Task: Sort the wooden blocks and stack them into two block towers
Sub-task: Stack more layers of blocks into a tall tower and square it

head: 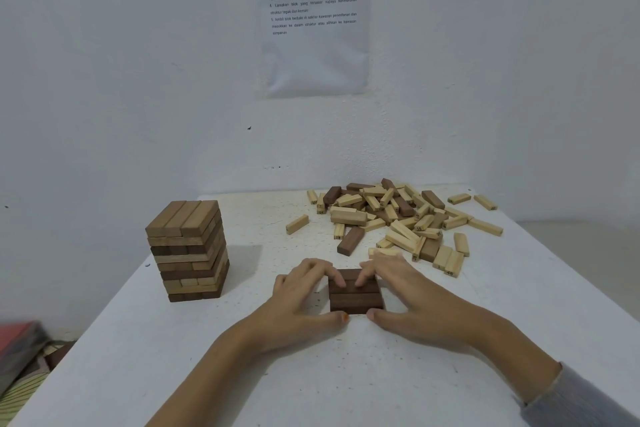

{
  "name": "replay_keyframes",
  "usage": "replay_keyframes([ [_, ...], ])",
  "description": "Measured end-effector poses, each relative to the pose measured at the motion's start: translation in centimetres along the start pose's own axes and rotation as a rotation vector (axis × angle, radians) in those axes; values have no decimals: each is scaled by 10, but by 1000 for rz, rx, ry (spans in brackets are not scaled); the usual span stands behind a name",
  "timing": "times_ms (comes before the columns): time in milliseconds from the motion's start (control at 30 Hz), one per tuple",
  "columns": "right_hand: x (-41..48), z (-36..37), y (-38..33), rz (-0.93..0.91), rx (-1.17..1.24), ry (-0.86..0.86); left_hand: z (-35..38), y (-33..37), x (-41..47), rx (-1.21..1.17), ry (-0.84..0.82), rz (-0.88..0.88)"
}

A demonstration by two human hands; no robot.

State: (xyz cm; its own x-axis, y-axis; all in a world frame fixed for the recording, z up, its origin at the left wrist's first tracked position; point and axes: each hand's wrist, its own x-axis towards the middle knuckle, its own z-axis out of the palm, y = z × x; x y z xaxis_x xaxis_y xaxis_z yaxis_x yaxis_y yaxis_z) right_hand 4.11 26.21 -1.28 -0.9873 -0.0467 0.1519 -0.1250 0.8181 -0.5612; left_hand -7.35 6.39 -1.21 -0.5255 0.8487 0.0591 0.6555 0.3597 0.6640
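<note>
A low layer of dark brown blocks (356, 302) lies side by side on the white table (311, 374), near its middle. My left hand (304, 302) curls round its left side, fingertips on top and thumb at the front edge. My right hand (408, 295) holds the right side the same way. A tall tower of brown and tan blocks (188, 250) stands at the left. A loose pile of light and dark blocks (398, 215) is spread across the far right of the table.
A single dark block (350, 241) and a stray light block (297, 224) lie between the pile and my hands. A printed sheet (313, 17) hangs on the wall behind. The table's left edge drops to a floor with a red object (17, 340).
</note>
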Motion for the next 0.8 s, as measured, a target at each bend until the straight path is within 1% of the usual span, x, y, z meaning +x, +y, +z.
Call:
replay_keyframes([
  [100, 3, 1, 2, -16, -17, 11, 2, -8, 2, 66, 40, 81],
  [200, 4, 2, 2, -5, -1, 28, 0, -9, 4, 89, 63, 106],
  [433, 6, 3, 2, -15, 39, 82, 1, -11, 6, 75, 81, 102],
  [533, 5, 3, 2, 9, 76, 103, 2, -11, 6, 53, 86, 111],
  [633, 5, 4, 1, 33, 83, 133, 1, -7, 6, -1, 138, 64],
  [800, 5, 4, 1, 25, 106, 187, -1, -4, 5, 7, 224, 77],
])
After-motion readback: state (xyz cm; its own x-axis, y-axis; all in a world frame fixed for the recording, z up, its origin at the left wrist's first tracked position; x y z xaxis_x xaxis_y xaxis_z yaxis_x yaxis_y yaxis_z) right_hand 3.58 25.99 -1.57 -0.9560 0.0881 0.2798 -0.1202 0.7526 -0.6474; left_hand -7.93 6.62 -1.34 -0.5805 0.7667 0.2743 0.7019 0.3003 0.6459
